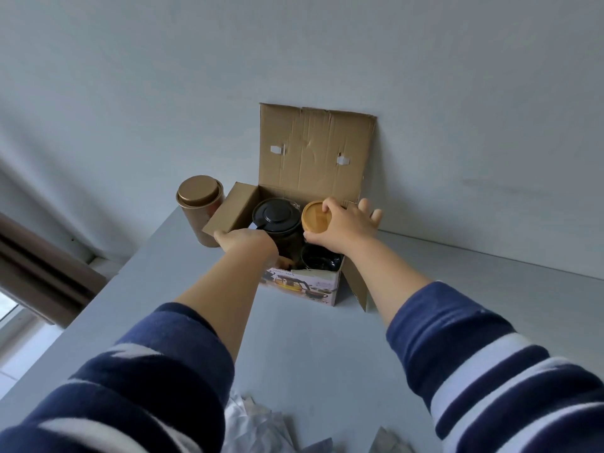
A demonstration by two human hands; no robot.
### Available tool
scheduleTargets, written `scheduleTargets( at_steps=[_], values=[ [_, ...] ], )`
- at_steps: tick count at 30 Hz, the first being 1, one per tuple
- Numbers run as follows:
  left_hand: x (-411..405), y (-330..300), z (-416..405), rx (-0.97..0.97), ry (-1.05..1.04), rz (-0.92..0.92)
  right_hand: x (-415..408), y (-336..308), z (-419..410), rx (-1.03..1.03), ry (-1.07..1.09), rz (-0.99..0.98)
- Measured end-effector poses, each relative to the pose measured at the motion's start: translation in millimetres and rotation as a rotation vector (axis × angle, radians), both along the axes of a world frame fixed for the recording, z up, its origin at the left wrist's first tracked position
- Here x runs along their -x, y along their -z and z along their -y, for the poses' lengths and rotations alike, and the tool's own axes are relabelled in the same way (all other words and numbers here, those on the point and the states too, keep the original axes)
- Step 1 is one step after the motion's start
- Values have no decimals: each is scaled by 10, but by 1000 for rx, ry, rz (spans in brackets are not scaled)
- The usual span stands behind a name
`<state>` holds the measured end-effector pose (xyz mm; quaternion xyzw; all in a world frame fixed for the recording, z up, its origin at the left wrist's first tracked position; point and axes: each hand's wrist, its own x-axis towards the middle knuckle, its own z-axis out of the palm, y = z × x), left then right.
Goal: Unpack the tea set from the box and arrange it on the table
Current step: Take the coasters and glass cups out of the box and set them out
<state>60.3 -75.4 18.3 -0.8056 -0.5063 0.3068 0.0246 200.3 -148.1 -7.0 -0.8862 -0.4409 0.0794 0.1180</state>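
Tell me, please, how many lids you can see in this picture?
3: a black lid on the teapot in the box, a wooden lid under the right hand, and a bronze lid on the canister left of the box. More may be hidden.

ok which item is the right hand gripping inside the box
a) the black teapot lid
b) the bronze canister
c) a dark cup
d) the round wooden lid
d: the right hand has its fingers curled round the rim of the round wooden lid, in the box beside the black teapot; the bronze canister stands outside, untouched.
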Motion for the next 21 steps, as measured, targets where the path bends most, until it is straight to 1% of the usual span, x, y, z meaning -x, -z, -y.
scheduleTargets(
  at_steps=[3,6,11,14,16,19,21],
  values=[
    [28,86,-15,-16,-61,121,9,-6,-5,3,5,8],
    [46,103,-20,-32,-71,207,29,-21,-9,14,9,6],
    [88,-24,-4,-87,-52,270,97,-158,8,46,29,32],
    [168,-151,31,-64,-35,346,170,-313,24,51,43,34],
    [250,-224,58,-66,-22,426,201,-385,40,17,41,-48],
    [434,-296,132,-55,-20,609,262,-446,123,-94,75,-239],
    [569,-298,218,-56,-24,734,338,-473,238,-128,120,-265]
  ],
)
